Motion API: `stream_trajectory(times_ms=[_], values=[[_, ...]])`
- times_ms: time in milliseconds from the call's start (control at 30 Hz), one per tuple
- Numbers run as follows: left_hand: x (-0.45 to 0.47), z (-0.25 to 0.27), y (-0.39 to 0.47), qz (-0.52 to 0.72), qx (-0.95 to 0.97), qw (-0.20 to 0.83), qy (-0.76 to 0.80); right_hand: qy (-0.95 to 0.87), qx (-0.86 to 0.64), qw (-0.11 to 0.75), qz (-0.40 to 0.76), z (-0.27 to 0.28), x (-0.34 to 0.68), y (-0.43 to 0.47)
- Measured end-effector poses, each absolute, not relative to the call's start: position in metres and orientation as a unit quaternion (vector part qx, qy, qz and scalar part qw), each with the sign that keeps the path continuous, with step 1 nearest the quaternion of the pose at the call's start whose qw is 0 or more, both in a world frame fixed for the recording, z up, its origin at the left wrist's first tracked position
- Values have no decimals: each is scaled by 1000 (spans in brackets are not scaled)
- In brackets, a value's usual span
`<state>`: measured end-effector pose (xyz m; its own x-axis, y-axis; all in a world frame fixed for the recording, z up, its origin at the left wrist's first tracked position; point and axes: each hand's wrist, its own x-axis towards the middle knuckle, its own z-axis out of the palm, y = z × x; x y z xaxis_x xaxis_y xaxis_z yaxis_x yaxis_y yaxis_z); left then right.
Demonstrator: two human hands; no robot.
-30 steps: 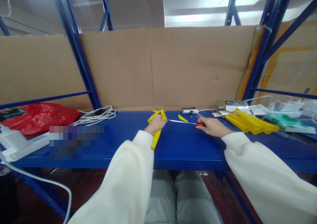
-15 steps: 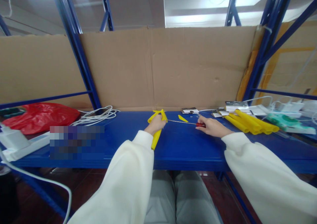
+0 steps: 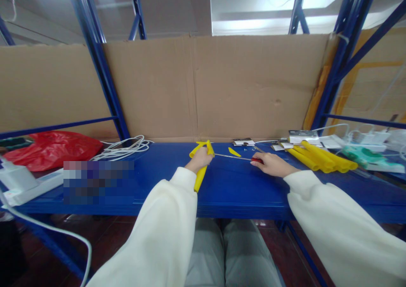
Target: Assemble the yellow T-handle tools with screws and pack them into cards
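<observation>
My left hand is closed around a yellow plastic piece, whose long tube-like part points down toward the table's front edge. My right hand grips the red handle of a screwdriver. Its thin metal shaft runs level to the left and reaches the yellow piece at my left hand; the tip is hidden there. Behind the shaft lies a small flat yellow piece. A few tiny metal bits, perhaps screws, rest on the blue table near my right fingers.
Several yellow tubes lie at the right, beside small boxes and a green-and-white packet. A red plastic bag, coiled white cable and white power strip sit at the left. Cardboard stands behind.
The fingers of my right hand have shifted and curled further round the red handle. My left hand and the yellow piece have stayed in place.
</observation>
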<state>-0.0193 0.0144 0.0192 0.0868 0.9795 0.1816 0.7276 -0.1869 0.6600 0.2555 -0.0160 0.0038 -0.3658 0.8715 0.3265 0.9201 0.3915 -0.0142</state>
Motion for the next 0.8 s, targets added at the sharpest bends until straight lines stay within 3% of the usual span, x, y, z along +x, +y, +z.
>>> stream_trajectory(times_ms=[300, 800], values=[[-15, 22, 9, 292, 700, 202, 620, -827, -528, 184, -61, 2, 259, -14], [-14, 26, 5, 243, 710, 156, 642, -813, -555, 139, -106, 4, 256, -18]])
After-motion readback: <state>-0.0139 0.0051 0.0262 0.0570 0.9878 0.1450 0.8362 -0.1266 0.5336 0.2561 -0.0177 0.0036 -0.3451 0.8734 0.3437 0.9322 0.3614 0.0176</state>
